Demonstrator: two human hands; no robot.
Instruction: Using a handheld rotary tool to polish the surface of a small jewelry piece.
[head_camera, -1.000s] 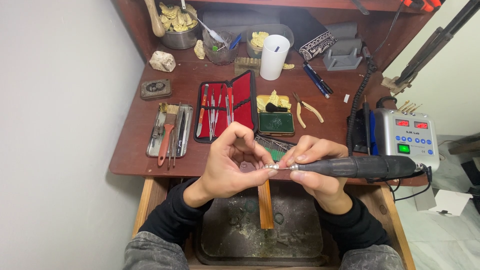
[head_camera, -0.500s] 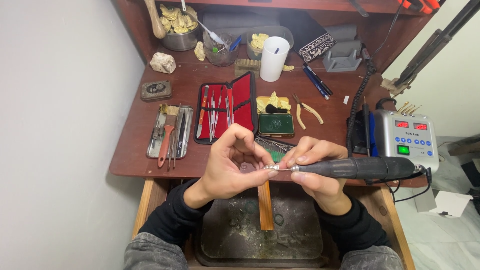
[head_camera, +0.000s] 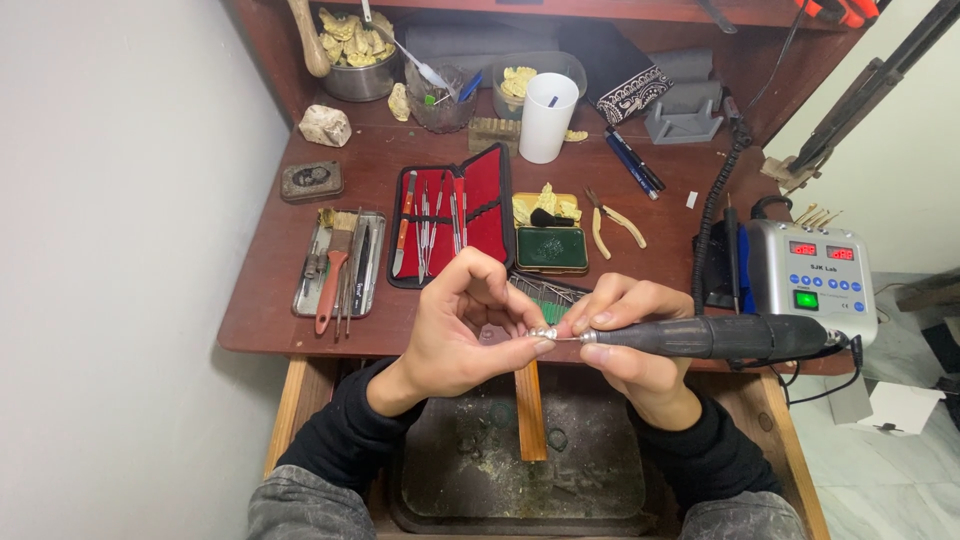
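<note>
Leftmost on the wooden counter (head_camera: 270, 320), a metal tray (head_camera: 338, 262) holds brushes and slim tools; beside it an open red-lined case (head_camera: 452, 225) carries steel picks. At the near edge, the left hand (head_camera: 465, 335) pinches a small silver piece (head_camera: 543, 333), too small to tell further. Touching it, the right hand (head_camera: 625, 330) grips a smooth black handpiece (head_camera: 715, 336), cabled toward the grey control box (head_camera: 815, 275) far right.
</note>
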